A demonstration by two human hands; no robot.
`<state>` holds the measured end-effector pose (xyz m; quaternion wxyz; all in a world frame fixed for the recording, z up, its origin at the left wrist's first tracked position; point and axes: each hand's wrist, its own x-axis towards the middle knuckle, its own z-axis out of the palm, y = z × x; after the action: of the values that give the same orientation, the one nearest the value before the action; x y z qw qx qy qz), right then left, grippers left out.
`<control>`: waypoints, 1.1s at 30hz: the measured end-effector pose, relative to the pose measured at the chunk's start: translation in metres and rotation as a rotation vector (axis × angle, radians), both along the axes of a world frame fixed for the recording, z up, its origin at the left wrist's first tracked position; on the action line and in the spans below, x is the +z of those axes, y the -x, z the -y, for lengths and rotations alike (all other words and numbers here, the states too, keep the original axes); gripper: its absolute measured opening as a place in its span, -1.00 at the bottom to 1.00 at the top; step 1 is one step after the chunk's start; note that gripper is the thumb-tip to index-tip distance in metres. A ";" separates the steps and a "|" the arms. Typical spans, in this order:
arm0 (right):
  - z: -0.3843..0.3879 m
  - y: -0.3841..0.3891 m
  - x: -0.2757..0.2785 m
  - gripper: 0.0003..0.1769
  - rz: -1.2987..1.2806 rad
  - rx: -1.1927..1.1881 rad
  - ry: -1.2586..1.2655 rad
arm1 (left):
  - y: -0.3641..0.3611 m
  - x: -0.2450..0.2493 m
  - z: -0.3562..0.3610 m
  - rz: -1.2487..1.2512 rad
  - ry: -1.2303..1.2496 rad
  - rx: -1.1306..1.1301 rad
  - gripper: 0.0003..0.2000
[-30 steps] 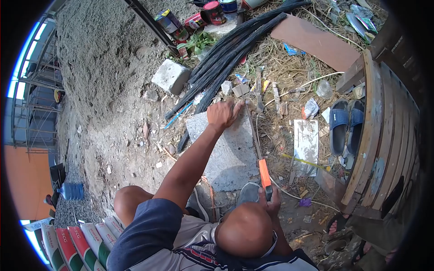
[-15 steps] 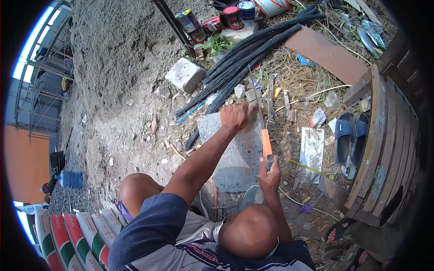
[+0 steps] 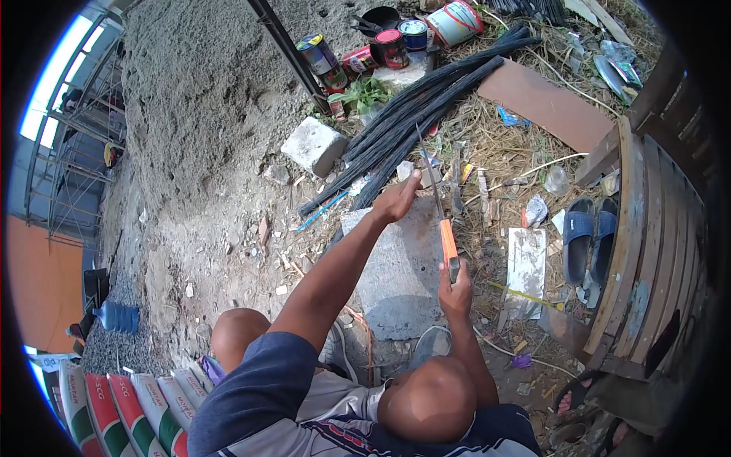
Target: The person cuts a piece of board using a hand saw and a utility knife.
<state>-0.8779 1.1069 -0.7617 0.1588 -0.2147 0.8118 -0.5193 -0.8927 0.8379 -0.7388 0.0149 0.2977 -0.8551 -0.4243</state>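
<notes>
In the head view, my right hand [image 3: 455, 291] grips the orange handle of a hand saw [image 3: 448, 242]. Its narrow blade points away from me, past the far end of a grey concrete slab [image 3: 403, 286] between my feet. My left hand [image 3: 396, 199] is just left of the blade, over the slab's far edge. One digit sticks out forward while the other fingers look curled. What they hold, if anything, is hidden. A small pale chunk [image 3: 406, 170] is beyond that hand.
Dark bundled strands [image 3: 426, 99] lie ahead, beside a white block [image 3: 313, 146] and paint cans [image 3: 392, 49]. To the right are a wooden bench [image 3: 640, 251], blue slippers [image 3: 579, 240] and another person's sandalled foot [image 3: 571, 394]. Mortar bags [image 3: 137, 404] stand at left.
My left hand has turned and drawn slightly back from the blade. The small grey piece seen beyond its fingers no longer shows. The saw is nearly in the same place; the view has shifted slightly.
</notes>
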 end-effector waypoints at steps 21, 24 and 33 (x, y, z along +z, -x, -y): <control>-0.010 0.004 0.008 -0.60 0.040 -0.076 0.053 | -0.038 0.024 0.041 0.171 -0.085 -0.207 -0.43; -0.010 0.006 0.005 -0.60 0.048 -0.070 0.076 | -0.038 0.030 0.054 0.305 -0.348 -0.091 -0.12; -0.014 -0.033 -0.015 -0.59 -0.073 -0.101 0.223 | -0.047 0.049 0.071 0.343 -0.821 0.015 0.24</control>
<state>-0.8450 1.1211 -0.7766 0.0779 -0.2088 0.7640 -0.6055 -0.8453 0.7672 -0.6901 -0.2438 0.3511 -0.6036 -0.6730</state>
